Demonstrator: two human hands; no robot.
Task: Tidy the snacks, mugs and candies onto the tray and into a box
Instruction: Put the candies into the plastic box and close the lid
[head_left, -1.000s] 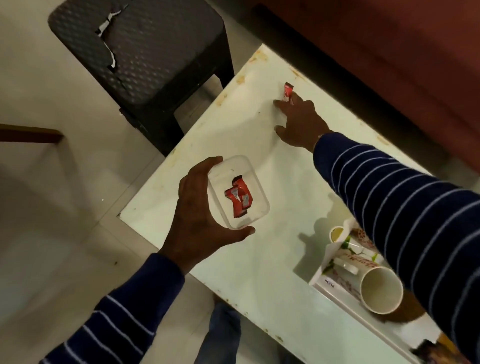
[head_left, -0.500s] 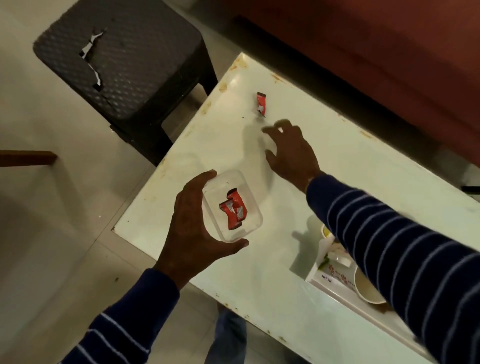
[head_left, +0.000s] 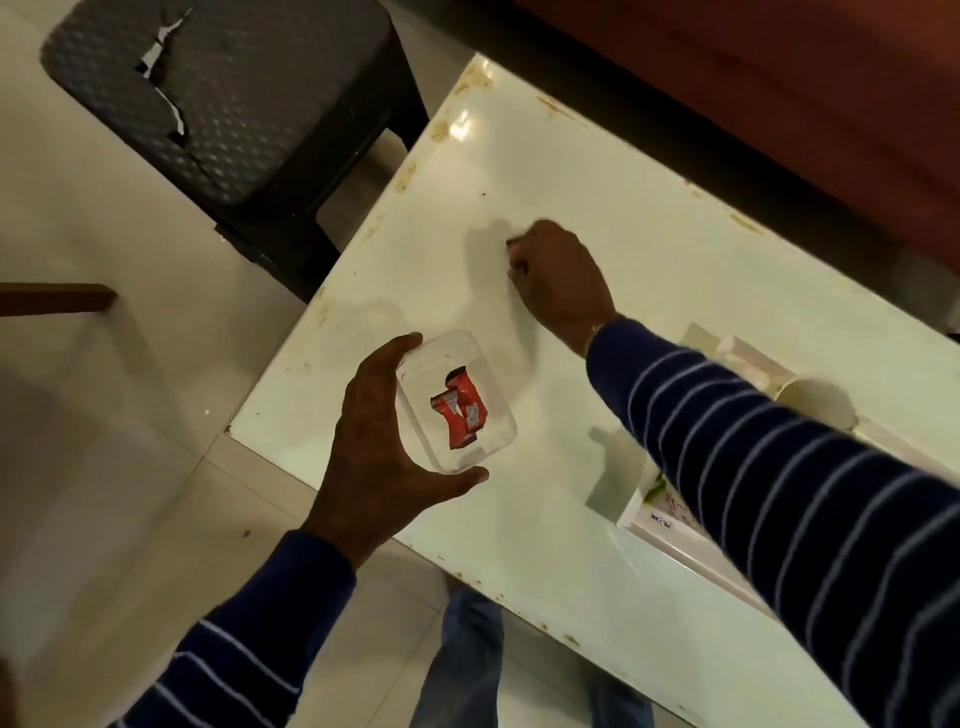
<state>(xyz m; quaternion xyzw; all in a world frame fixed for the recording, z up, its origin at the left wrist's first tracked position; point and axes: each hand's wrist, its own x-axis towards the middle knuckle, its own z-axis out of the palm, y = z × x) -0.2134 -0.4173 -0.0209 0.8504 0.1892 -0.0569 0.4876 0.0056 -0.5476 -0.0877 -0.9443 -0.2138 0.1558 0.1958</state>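
My left hand grips a clear plastic box from its left side, just above the near left corner of the white table. A few red candies lie in the box. Beyond it and to the right, my right hand is curled into a fist low over the table. The single red candy that lay on the table is no longer in sight and seems to be inside the fist. Under my right sleeve, the white tray holds a pale mug, blurred and partly hidden.
A dark woven stool with a torn seat stands on the floor off the table's far left corner. A red-brown sofa runs along the far side. A wooden bar juts in from the left. My jeans-clad legs show below.
My right hand was open beside the lone red candy on the table; it has now closed into a fist and drawn back, and that candy is gone. The box stays in my left hand.
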